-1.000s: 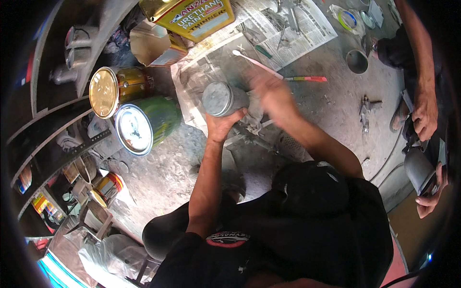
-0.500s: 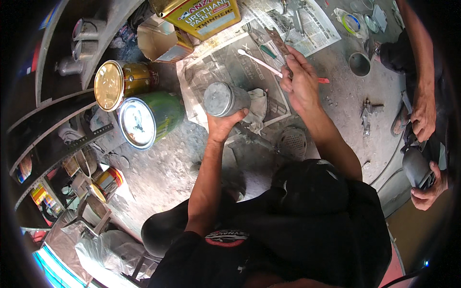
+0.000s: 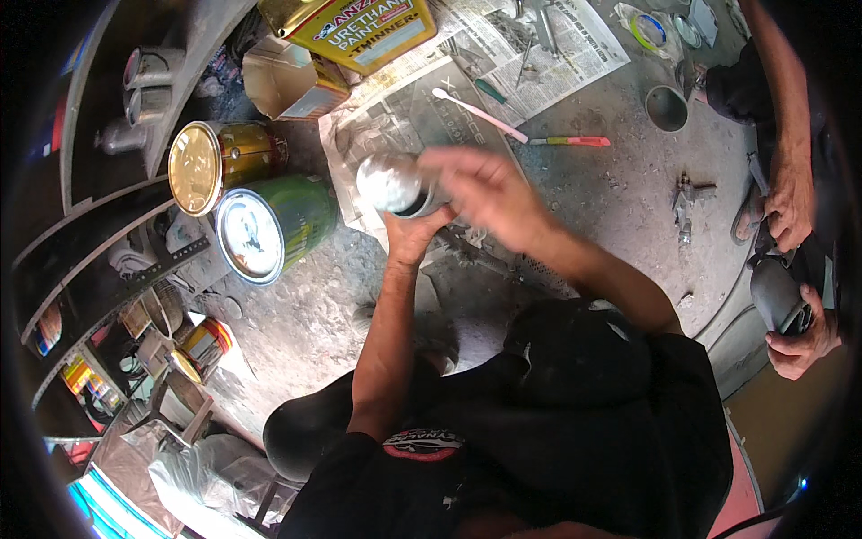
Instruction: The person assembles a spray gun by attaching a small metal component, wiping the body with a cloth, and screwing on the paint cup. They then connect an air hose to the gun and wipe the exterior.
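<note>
My left hand (image 3: 414,238) is wrapped round a small grey metal can (image 3: 435,198), its thumb along the can's side. The can's round silvery lid (image 3: 382,182) is tilted up from the mouth, and a dark gap shows beneath it. My right hand (image 3: 494,202) is smeared by motion, its fingertips at the lid's upper right edge and appearing to grip it. Whether the lid is fully off the can I cannot tell. Stained newspaper (image 3: 377,117) lies beyond the can.
A pink-and-white stick (image 3: 480,115), a red-and-green cutter (image 3: 570,141) and an empty cup (image 3: 667,109) lie ahead. Large gold (image 3: 196,169) and green (image 3: 301,216) cans stand left, below a thinner tin (image 3: 373,36). At right, another person's hands (image 3: 802,346) hold a dark part.
My right hand has come left and down to the can, and the flat metal tool it held is out of sight. The lid, closed before, is now tilted up.
</note>
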Action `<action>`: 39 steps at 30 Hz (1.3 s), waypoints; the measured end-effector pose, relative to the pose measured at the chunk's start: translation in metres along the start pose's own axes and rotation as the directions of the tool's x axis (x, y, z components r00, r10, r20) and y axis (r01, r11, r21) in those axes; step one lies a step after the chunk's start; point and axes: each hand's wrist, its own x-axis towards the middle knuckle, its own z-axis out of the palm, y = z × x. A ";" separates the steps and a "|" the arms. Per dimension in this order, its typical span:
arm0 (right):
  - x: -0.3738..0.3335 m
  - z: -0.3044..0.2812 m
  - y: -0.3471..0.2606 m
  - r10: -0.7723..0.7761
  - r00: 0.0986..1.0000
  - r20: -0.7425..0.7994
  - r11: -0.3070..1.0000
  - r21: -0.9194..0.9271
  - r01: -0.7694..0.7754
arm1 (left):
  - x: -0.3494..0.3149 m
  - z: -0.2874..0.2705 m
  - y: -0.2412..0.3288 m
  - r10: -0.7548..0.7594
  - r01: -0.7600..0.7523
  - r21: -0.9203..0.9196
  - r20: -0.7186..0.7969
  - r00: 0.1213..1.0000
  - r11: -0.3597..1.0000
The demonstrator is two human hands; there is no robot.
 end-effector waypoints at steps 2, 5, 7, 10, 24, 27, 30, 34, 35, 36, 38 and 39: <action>0.015 -0.035 0.000 -0.080 0.943 -0.322 0.965 0.214 0.155 | -0.003 -0.003 0.006 0.062 -0.063 0.058 0.020 0.998 0.996; 0.024 -0.045 -0.002 -0.012 0.842 -0.539 0.962 0.224 0.157 | 0.004 0.000 0.007 0.046 -0.051 0.101 0.052 0.998 0.994; 0.030 -0.045 0.006 -0.058 0.815 -0.576 0.993 0.053 0.108 | 0.001 0.001 0.006 0.018 -0.019 0.057 0.026 1.000 0.998; 0.052 -0.069 0.066 -0.378 0.792 -0.480 0.804 -0.595 0.023 | 0.001 0.001 0.009 0.027 -0.026 0.055 -0.022 0.999 0.998; 0.027 -0.107 0.077 -0.584 0.807 -0.086 0.215 -0.975 0.052 | 0.019 -0.014 0.034 0.276 -0.223 0.227 -0.241 0.930 0.948; 0.051 -0.118 0.030 -0.605 0.748 -0.271 0.433 -0.901 0.024 | 0.020 -0.023 0.044 0.220 -0.158 0.250 -0.243 0.945 0.955; 0.089 -0.159 -0.007 -0.581 0.693 -0.427 0.573 -0.819 -0.024 | 0.024 -0.027 0.019 0.202 -0.121 0.294 -0.263 0.943 0.948; 0.134 -0.206 -0.024 -0.635 0.545 -0.548 0.572 -0.807 -0.145 | 0.018 -0.024 -0.015 0.097 0.006 0.310 -0.317 0.943 0.951; 0.146 -0.216 -0.025 -0.610 0.559 -0.562 0.595 -0.790 -0.145 | 0.017 -0.021 -0.024 0.108 0.008 0.327 -0.336 0.936 0.945; 0.158 -0.224 -0.025 -0.584 0.573 -0.575 0.618 -0.773 -0.147 | 0.015 -0.017 -0.030 0.119 0.011 0.344 -0.355 0.927 0.939; 0.184 -0.248 -0.026 -0.470 0.678 -0.565 0.652 -0.740 -0.165 | 0.015 -0.011 -0.033 0.080 0.031 0.300 -0.350 0.933 0.954; 0.198 -0.264 -0.026 -0.375 0.758 -0.534 0.663 -0.726 -0.182 | 0.016 -0.008 -0.031 0.052 0.034 0.250 -0.328 0.943 0.968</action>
